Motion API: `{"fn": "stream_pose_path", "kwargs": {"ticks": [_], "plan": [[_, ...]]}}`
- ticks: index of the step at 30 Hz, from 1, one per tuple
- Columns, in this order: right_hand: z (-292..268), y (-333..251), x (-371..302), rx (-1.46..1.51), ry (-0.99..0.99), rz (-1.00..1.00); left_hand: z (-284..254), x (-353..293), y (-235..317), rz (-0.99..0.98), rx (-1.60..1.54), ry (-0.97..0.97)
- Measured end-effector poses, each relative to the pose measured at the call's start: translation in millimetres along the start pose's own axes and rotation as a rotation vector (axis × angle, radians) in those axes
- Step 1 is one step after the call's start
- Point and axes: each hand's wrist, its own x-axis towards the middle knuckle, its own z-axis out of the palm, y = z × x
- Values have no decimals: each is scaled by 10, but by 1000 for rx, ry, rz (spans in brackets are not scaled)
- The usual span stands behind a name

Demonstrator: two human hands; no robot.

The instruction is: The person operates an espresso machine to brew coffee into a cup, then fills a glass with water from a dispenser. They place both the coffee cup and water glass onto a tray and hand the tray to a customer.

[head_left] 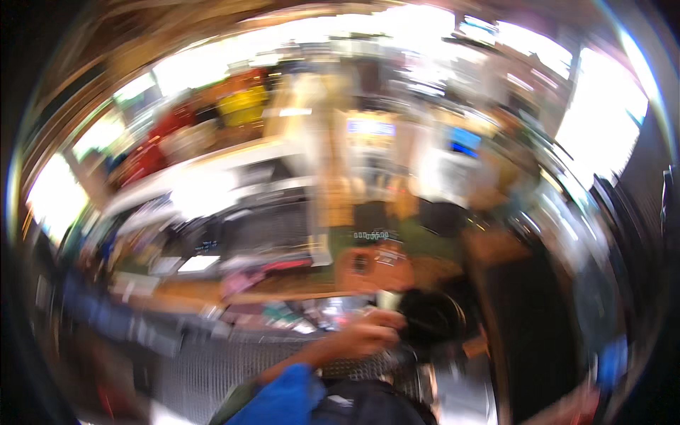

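Motion smears the whole picture. My left hand [366,331] reaches in from the lower left, its blue sleeve [278,400] pushed back from the forearm. Its fingers look curled together. A small pale yellowish thing [387,300] shows at the fingertips; its kind is too blurred to tell. Just right of the hand is a dark round thing [429,316], perhaps a bowl or bin. Beyond the fingers lies a flat orange-brown piece [374,268] with a dark spot, on a green surface. I cannot make out my right hand.
A cluttered bench [185,290] runs along the left, with a white-edged frame and dark equipment on it. A long dark panel [528,333] stands at the right. Farther off are a small blue screen [465,140], blurred red and yellow things, and bright windows.
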Motion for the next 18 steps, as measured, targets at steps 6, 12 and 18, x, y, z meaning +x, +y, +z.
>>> {"fn": "stream_pose_path", "kwargs": {"ticks": [6, 12, 18], "plan": [[224, -361, -707, 452, 342, 284, -852, -432, 251, -119, 90, 123], [108, -1946, -1124, 1112, 242, 139, -1139, -919, 153, -137, 276, 303], [-534, -3851, -1255, 1028, 114, -59, -2274, -1461, 861, -172, 508, 638]]}}
